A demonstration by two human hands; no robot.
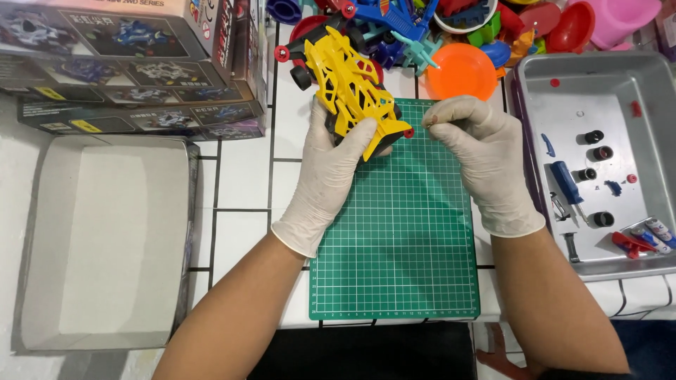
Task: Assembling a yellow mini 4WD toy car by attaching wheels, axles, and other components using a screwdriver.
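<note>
car: yellow toy racer (352,88), held above green cutting mat (398,232)
left hand (331,169): fingers wrapped round chassis
right hand (486,158): fingers pinched near red roller (408,132)
progress: body on; black wheels (595,153) remain in metal tray (598,84)
bench (239,183): white tile

A white tiled tabletop (243,183) crowded with model-kit gear.

A green cutting mat (401,260) with a pale grid lies in the middle, its near edge close to the front of the tabletop. On the left sits an open, empty cardboard box tray (105,239), and behind it a stack of printed kit boxes (134,63) showing toy cars. On the right a grey metal tray (634,77) rests just beside the mat, with small black wheels, a blue screwdriver and red bits inside. Along the far edge lies a heap of coloured plastic toys (451,28), with an orange dish (461,70) touching the mat's far corner.
</note>
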